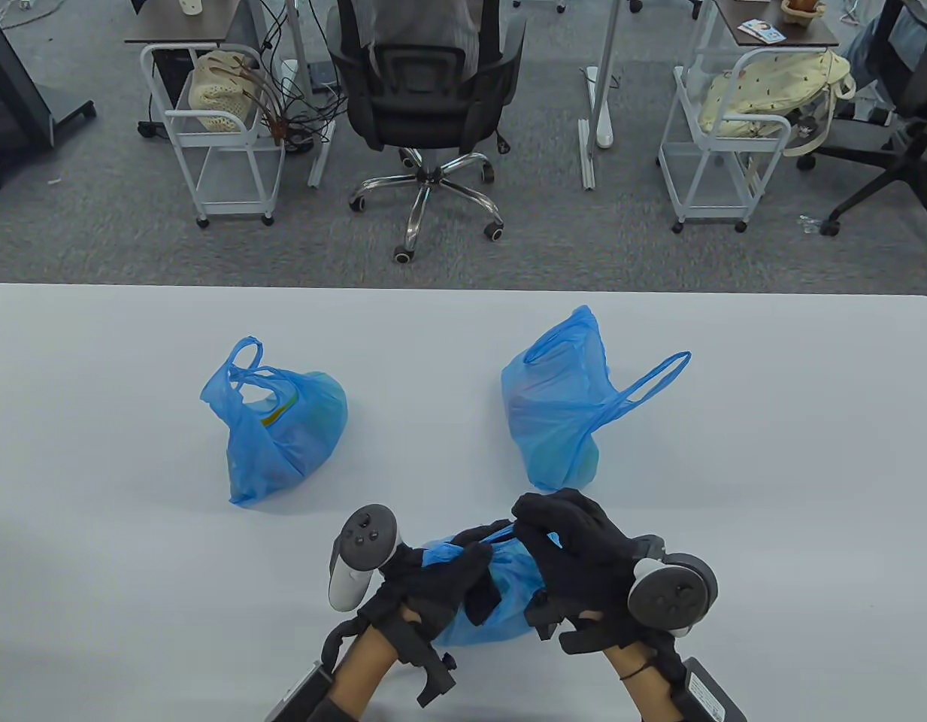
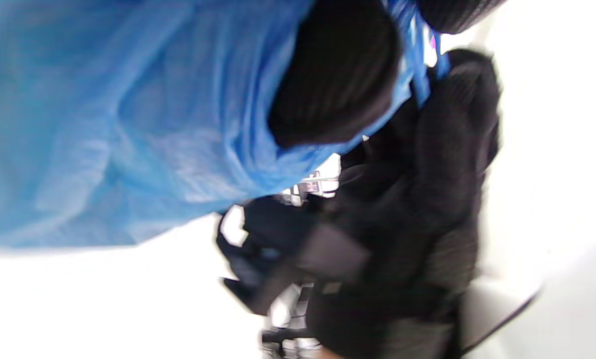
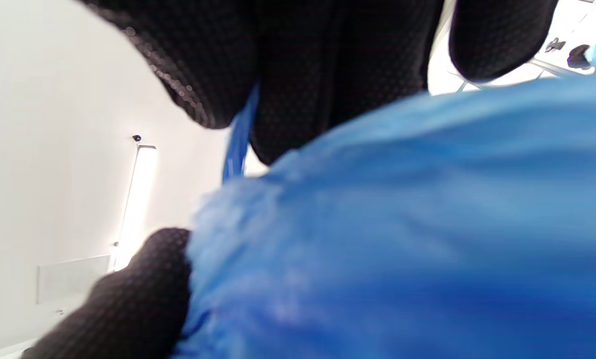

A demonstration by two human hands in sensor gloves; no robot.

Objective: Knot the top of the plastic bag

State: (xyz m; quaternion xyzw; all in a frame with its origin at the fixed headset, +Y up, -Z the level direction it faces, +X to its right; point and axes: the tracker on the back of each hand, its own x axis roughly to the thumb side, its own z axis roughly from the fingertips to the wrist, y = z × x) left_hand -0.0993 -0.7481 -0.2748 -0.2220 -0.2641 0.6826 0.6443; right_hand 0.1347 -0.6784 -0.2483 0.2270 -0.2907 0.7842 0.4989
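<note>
So, quick rundown from where I'm standing:
Bag being tied: blue plastic bag [image 1: 508, 594] sits at the near edge of the white worktop [image 1: 95, 526], wedged between both gloved hands.
Left hand [image 1: 440, 583]: fingers curled, gripping a bunched bit of the bag's top on its left side; in the left wrist view a fingertip [image 2: 335, 75] presses into the blue film.
Right hand [image 1: 576, 545]: fingers closed, pinching a thin blue handle strip [image 1: 501, 534] at the bag's top.
Other bags: left bag [image 1: 275, 429] and right bag [image 1: 561, 406] sit farther back, well apart, handles loose.
</note>
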